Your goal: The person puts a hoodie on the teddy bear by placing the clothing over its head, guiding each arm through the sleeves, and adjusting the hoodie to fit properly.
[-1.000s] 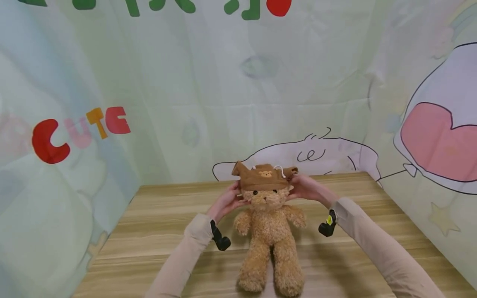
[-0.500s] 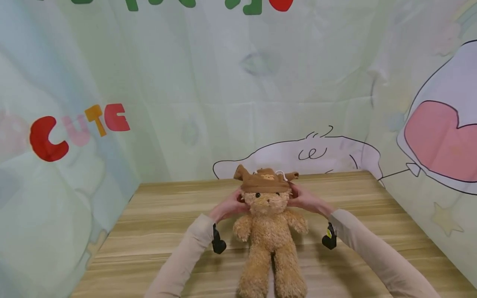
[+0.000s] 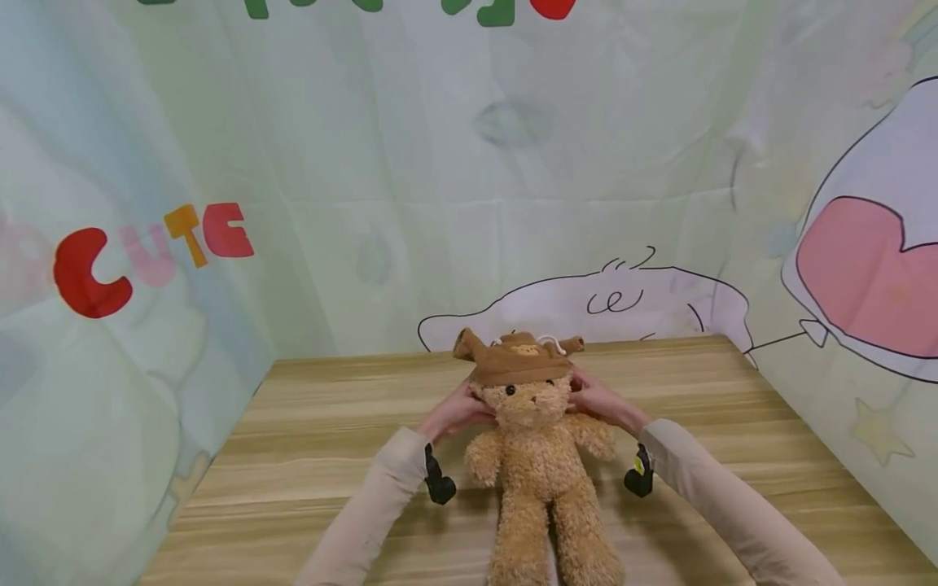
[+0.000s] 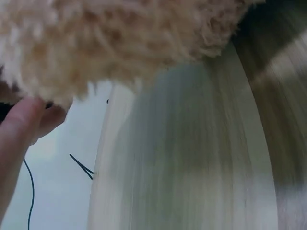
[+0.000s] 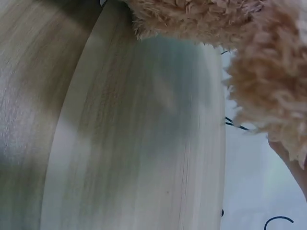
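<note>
A light-brown plush teddy bear (image 3: 538,456) faces me over the table. A small brown hooded top (image 3: 506,364) with a bear print and white drawstrings sits bunched over the crown of its head, down to just above the eyes, its short sleeves sticking out sideways. My left hand (image 3: 460,409) grips the left side of the head below the top's hem, and my right hand (image 3: 599,400) grips the right side. Fingers behind the head are hidden. In the left wrist view, my left thumb (image 4: 21,122) lies against the fur; in the right wrist view, fur covers most of my right hand.
The wood-grain table (image 3: 330,472) reaches back to a pale printed curtain (image 3: 366,203) that also rises at both sides. Small black wrist cameras (image 3: 440,482) hang beneath my wrists, near the bear's arms.
My hands have shifted slightly down along the head. The bear has moved lower and its body and legs have swung to the right, with the head tilted. The top stays on the crown.
</note>
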Demonstrator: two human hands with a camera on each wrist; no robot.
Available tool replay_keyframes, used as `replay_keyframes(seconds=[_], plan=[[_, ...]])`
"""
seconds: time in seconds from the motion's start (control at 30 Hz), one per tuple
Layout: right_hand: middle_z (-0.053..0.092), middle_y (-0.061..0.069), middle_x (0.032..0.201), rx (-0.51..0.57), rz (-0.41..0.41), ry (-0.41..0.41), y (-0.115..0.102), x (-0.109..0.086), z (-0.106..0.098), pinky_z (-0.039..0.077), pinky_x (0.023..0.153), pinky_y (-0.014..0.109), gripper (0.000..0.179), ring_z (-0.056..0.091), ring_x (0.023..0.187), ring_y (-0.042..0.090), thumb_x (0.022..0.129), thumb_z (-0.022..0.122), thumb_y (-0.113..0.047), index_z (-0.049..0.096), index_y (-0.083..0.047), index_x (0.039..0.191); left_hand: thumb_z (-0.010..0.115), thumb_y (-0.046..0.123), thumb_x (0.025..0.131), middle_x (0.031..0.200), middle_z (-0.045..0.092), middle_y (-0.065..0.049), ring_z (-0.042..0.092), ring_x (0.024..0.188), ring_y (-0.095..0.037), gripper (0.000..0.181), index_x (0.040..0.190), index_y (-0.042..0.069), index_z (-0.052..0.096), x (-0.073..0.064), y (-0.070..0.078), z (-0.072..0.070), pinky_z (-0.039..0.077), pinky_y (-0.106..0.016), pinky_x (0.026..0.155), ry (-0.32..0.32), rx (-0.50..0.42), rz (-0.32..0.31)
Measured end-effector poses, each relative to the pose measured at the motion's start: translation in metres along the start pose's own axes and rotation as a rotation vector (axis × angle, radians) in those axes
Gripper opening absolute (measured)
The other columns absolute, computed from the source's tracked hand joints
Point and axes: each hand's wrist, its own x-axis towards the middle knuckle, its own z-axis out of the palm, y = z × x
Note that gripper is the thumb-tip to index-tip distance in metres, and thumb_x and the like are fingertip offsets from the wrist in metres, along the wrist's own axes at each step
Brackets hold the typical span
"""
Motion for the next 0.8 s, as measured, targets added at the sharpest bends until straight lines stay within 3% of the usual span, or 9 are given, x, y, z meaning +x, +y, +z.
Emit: replay_keyframes(seconds=[0.13, 0.17, 0.27, 0.4, 0.47, 0.57, 0.67, 0.77, 0.8], plan=[[0.000, 0.037, 0.139, 0.001, 0.019, -0.014, 0.002, 0.001, 0.002, 0.047, 0.070, 0.030, 0.078, 0.047, 0.077, 0.013, 0.080, 0.038, 0.007, -0.010, 0.001, 0.141, 0.055, -0.015, 0.076, 0.135, 0.038, -0.013, 0.062, 0.075, -0.028, 0.090, 0.143, 0.024, 0.010, 0.012, -0.023, -0.016, 0.051, -0.041, 0.072, 0.066, 0.062, 0.059], [0.009, 0.039, 0.134, -0.028, 0.013, -0.005, 0.003, 0.002, 0.002, 0.045, 0.066, 0.030, 0.076, 0.044, 0.071, 0.013, 0.077, 0.041, 0.008, -0.002, 0.005, 0.140, 0.058, -0.011, 0.076, 0.128, 0.046, -0.011, 0.063, 0.073, -0.026, 0.087, 0.143, 0.024, 0.013, 0.022, -0.039, -0.028, 0.052, -0.040, 0.070, 0.064, 0.078, 0.088], [0.020, 0.038, 0.126, -0.065, -0.004, 0.014, 0.007, 0.004, 0.004, 0.044, 0.061, 0.029, 0.071, 0.043, 0.064, 0.011, 0.074, 0.045, 0.010, 0.009, 0.008, 0.136, 0.060, -0.002, 0.078, 0.109, 0.058, -0.010, 0.063, 0.071, -0.026, 0.070, 0.137, 0.019, 0.030, 0.033, -0.048, -0.035, 0.052, -0.040, 0.064, 0.090, 0.167, 0.153], [0.011, 0.034, 0.132, 0.131, -0.022, -0.064, 0.014, 0.003, -0.002, 0.048, 0.072, 0.027, 0.076, 0.047, 0.067, 0.007, 0.083, 0.039, 0.009, -0.010, 0.001, 0.140, 0.057, 0.008, 0.083, 0.111, 0.052, -0.017, 0.060, 0.076, -0.023, 0.029, 0.112, 0.004, 0.049, 0.015, -0.008, -0.004, 0.052, -0.044, 0.067, 0.183, 0.204, 0.174], [0.021, 0.024, 0.131, 0.294, -0.030, -0.116, 0.015, 0.002, -0.006, 0.048, 0.076, 0.027, 0.073, 0.049, 0.068, 0.007, 0.087, 0.031, 0.006, -0.020, -0.002, 0.138, 0.054, 0.009, 0.086, 0.118, 0.046, -0.020, 0.059, 0.078, -0.021, 0.026, 0.109, -0.002, 0.049, 0.005, 0.006, 0.007, 0.052, -0.044, 0.070, 0.206, 0.198, 0.149], [0.038, 0.004, 0.098, 0.459, -0.053, -0.171, 0.011, 0.000, -0.009, 0.048, 0.074, 0.029, 0.057, 0.048, 0.066, 0.006, 0.089, 0.022, 0.003, -0.013, -0.001, 0.134, 0.050, 0.006, 0.087, 0.123, 0.038, -0.030, 0.059, 0.082, -0.021, 0.040, 0.123, -0.006, 0.039, -0.010, 0.031, 0.026, 0.051, -0.047, 0.074, 0.236, 0.258, 0.047], [0.037, 0.000, 0.088, 0.444, -0.075, -0.138, 0.005, -0.001, -0.006, 0.048, 0.070, 0.029, 0.032, 0.048, 0.067, 0.006, 0.091, 0.022, -0.002, 0.006, -0.004, 0.118, 0.049, 0.007, 0.088, 0.127, 0.033, -0.033, 0.059, 0.089, -0.028, 0.054, 0.136, 0.001, 0.027, -0.016, 0.048, 0.035, 0.051, -0.047, 0.073, 0.253, 0.297, -0.015], [0.035, 0.020, 0.118, 0.276, -0.081, -0.009, -0.004, -0.004, 0.002, 0.050, 0.077, 0.032, 0.043, 0.055, 0.085, 0.016, 0.091, 0.035, -0.009, 0.008, -0.001, 0.124, 0.056, 0.016, 0.086, 0.136, 0.024, -0.031, 0.057, 0.093, -0.030, 0.062, 0.136, 0.011, 0.020, -0.016, 0.057, 0.040, 0.051, -0.044, 0.070, 0.291, 0.358, -0.025], [0.029, 0.025, 0.126, 0.224, -0.104, 0.047, -0.006, -0.004, 0.005, 0.050, 0.078, 0.034, 0.049, 0.056, 0.088, 0.016, 0.090, 0.041, -0.009, 0.008, 0.000, 0.125, 0.060, 0.023, 0.084, 0.126, 0.035, -0.029, 0.058, 0.083, -0.028, 0.065, 0.133, 0.014, 0.019, -0.014, 0.057, 0.040, 0.051, -0.040, 0.065, 0.303, 0.396, -0.007]])
